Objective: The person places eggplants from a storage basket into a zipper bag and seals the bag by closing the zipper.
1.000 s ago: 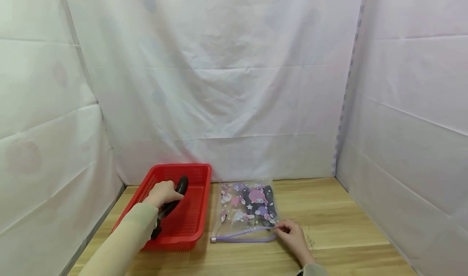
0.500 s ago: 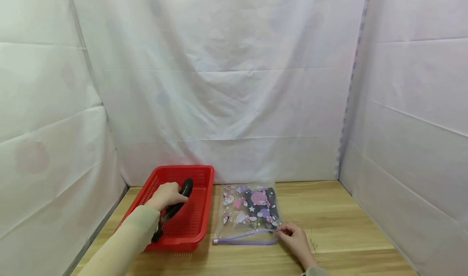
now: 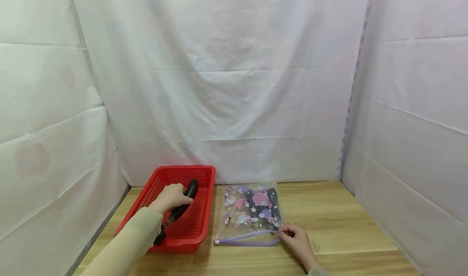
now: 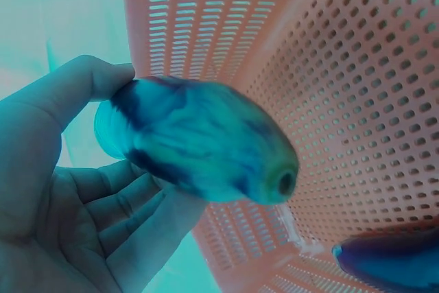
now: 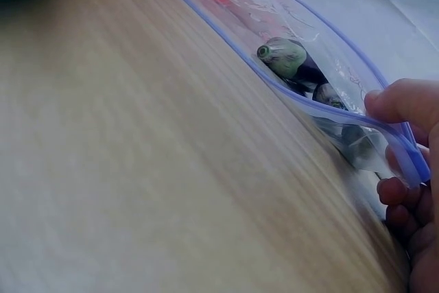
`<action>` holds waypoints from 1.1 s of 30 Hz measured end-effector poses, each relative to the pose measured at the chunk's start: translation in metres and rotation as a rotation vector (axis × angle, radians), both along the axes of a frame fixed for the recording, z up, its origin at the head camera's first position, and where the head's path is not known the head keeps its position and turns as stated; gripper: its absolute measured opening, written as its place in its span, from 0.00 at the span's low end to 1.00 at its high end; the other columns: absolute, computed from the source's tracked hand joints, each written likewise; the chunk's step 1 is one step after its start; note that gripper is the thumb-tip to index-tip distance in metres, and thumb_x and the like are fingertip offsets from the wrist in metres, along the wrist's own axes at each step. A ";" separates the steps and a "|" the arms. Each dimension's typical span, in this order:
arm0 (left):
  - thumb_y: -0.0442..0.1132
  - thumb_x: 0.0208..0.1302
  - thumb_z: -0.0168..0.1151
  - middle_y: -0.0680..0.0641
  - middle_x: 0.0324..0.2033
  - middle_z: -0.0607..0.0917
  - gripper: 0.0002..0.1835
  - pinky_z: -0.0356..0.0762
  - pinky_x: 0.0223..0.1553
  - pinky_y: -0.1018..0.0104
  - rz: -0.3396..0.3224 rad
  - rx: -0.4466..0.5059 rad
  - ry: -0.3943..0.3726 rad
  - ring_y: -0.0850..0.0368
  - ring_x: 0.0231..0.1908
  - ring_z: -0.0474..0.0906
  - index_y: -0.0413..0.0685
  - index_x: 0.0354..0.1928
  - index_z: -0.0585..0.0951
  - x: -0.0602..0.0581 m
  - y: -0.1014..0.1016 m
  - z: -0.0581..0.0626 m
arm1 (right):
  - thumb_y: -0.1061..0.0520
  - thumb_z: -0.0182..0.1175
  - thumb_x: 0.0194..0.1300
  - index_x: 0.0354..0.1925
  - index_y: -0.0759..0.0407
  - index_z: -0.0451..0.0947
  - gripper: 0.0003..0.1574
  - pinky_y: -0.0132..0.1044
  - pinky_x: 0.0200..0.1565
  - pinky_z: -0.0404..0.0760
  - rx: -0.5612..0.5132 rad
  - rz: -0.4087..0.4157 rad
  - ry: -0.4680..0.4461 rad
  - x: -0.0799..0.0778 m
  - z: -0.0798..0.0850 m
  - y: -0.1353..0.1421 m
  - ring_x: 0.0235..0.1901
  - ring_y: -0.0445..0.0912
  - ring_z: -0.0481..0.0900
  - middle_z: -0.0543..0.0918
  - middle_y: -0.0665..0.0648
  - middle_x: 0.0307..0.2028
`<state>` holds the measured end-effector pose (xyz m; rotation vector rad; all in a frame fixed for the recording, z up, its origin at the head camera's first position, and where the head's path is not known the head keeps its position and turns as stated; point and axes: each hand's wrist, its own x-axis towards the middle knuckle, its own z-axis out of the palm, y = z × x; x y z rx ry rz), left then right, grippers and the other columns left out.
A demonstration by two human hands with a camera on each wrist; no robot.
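My left hand (image 3: 172, 198) grips a long dark eggplant (image 3: 180, 209) inside the red basket (image 3: 211, 198). In the left wrist view, thumb and fingers lie on either side of the eggplant (image 4: 206, 138), its stem end pointing away from the palm. A second dark eggplant (image 4: 394, 262) lies lower in the basket. Right of the basket, a clear printed zip bag (image 3: 234, 217) lies flat with its purple-edged mouth parted. My right hand (image 3: 296, 241) pinches the mouth's right corner. Through the opening, eggplants (image 5: 291, 58) show inside the bag, stem ends toward the mouth.
A white zip slider (image 3: 217, 242) sits at the left end of the bag's mouth. The wooden table (image 3: 329, 211) is bounded by white cloth walls (image 3: 234, 105) at the back and both sides. The basket stands near the left wall.
My left hand has shifted slightly right within the basket, carrying the eggplant with it. My right hand keeps its hold on the bag's corner. The head view has swung slightly.
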<state>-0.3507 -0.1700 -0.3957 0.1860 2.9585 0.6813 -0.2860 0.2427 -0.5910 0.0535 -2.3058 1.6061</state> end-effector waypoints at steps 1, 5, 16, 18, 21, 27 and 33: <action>0.44 0.52 0.69 0.46 0.19 0.77 0.14 0.75 0.20 0.63 0.004 0.003 0.001 0.55 0.17 0.75 0.43 0.28 0.76 0.000 0.001 0.001 | 0.63 0.73 0.50 0.25 0.56 0.83 0.06 0.31 0.29 0.71 -0.002 0.002 0.008 0.000 0.001 0.000 0.25 0.38 0.71 0.78 0.47 0.24; 0.45 0.52 0.69 0.47 0.19 0.78 0.14 0.76 0.20 0.62 0.003 0.005 0.015 0.55 0.17 0.76 0.43 0.29 0.76 0.001 0.007 0.004 | 0.64 0.73 0.49 0.25 0.53 0.83 0.08 0.31 0.29 0.71 0.001 0.006 0.035 0.000 0.002 0.001 0.25 0.38 0.71 0.77 0.47 0.23; 0.45 0.51 0.70 0.48 0.17 0.78 0.14 0.76 0.20 0.63 -0.021 0.019 -0.007 0.56 0.16 0.75 0.44 0.27 0.77 0.003 0.018 0.001 | 0.64 0.73 0.48 0.24 0.55 0.83 0.08 0.31 0.28 0.71 -0.017 -0.010 0.027 0.004 -0.007 0.002 0.24 0.38 0.71 0.77 0.46 0.23; 0.45 0.51 0.70 0.48 0.17 0.78 0.14 0.76 0.20 0.63 -0.026 0.015 -0.003 0.57 0.16 0.75 0.44 0.26 0.76 0.004 0.019 -0.001 | 0.64 0.73 0.48 0.24 0.53 0.83 0.08 0.30 0.28 0.71 -0.018 -0.009 0.024 0.005 -0.008 0.001 0.24 0.38 0.71 0.77 0.46 0.23; 0.46 0.51 0.70 0.48 0.16 0.77 0.15 0.75 0.19 0.63 -0.039 0.007 0.013 0.58 0.15 0.74 0.44 0.25 0.76 0.005 0.020 -0.003 | 0.65 0.73 0.47 0.24 0.52 0.83 0.10 0.30 0.28 0.71 -0.019 -0.008 0.019 0.006 -0.009 0.000 0.23 0.38 0.71 0.76 0.46 0.22; 0.47 0.51 0.70 0.49 0.14 0.76 0.15 0.72 0.18 0.64 -0.058 -0.004 0.026 0.59 0.14 0.72 0.45 0.22 0.76 0.005 0.022 -0.003 | 0.65 0.72 0.48 0.24 0.58 0.83 0.06 0.30 0.28 0.71 -0.009 -0.010 0.000 0.006 -0.008 -0.001 0.24 0.38 0.71 0.76 0.46 0.23; 0.46 0.51 0.69 0.50 0.13 0.76 0.15 0.73 0.18 0.64 -0.068 0.004 0.030 0.59 0.14 0.73 0.46 0.21 0.76 0.003 0.027 0.000 | 0.63 0.72 0.49 0.25 0.57 0.83 0.06 0.31 0.29 0.71 -0.006 -0.010 -0.012 0.001 -0.001 0.000 0.25 0.38 0.71 0.77 0.47 0.24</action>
